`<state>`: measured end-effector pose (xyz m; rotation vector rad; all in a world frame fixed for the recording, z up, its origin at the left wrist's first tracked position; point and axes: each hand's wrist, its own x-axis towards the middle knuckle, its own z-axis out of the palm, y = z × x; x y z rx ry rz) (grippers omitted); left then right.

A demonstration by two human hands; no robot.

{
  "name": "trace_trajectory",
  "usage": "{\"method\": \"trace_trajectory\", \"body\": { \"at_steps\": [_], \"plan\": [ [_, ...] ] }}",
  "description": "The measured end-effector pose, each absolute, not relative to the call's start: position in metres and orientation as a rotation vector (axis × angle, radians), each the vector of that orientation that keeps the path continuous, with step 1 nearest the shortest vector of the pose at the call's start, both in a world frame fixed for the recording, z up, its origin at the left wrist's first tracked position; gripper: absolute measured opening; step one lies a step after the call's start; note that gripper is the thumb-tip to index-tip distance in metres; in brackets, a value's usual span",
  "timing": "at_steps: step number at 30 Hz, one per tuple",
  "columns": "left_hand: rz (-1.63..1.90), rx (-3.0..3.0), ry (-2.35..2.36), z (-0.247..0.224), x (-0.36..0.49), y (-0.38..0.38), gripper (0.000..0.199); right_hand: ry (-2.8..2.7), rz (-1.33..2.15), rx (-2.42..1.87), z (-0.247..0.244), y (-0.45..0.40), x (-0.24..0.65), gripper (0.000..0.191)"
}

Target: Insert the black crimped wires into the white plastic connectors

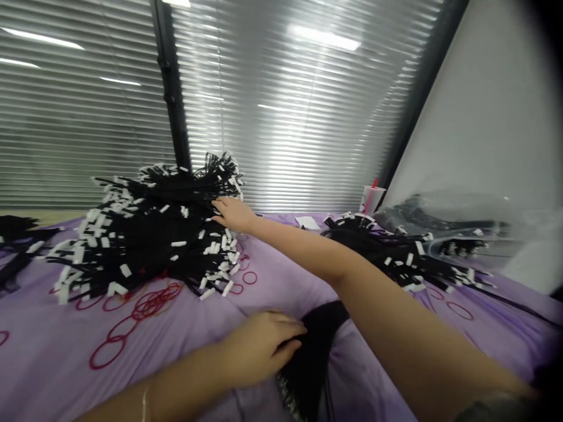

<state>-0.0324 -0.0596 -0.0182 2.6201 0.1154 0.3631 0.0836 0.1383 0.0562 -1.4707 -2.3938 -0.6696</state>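
The room is bright. Long white lamps (325, 38) show up as shiny marks on the window blinds (281, 129), and the shine is so strong near the middle that the blinds look washed out. The shadows on the purple cloth (44, 328) are soft and faint. The black pile of ties (149, 234) looks a bit fuzzy. The picture bends near its edges, and the top right corner goes dark.
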Motion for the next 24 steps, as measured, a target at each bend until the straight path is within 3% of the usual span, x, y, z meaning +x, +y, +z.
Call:
{"method": "trace_trajectory", "body": {
  "at_steps": [3, 7, 16, 19, 24],
  "plan": [
    [0.352, 2.651, 0.089, -0.016, -0.032, -0.059, 0.032, -2.286, -0.662, -1.565, 0.05, 0.17, 0.056, 0.056],
    [0.376, 2.675, -0.014, -0.017, -0.033, -0.057, 0.024, -2.225, -0.647, -1.698, 0.054, 0.187, 0.034, 0.037],
    [0.586, 2.48, 0.136, -0.029, -0.038, -0.051, 0.03, -2.13, -0.737, -1.671, 0.115, 0.121, 0.079, 0.034],
    [0.713, 2.151, 0.333, -0.029, -0.037, -0.044, 0.045, -2.022, -0.738, -1.676, 0.138, 0.079, 0.122, 0.037],
    [0.815, 1.261, 0.266, -0.025, -0.033, -0.029, 0.093, -2.031, -0.735, -1.568, 0.143, -0.007, 0.195, 0.035]
  ]
}}
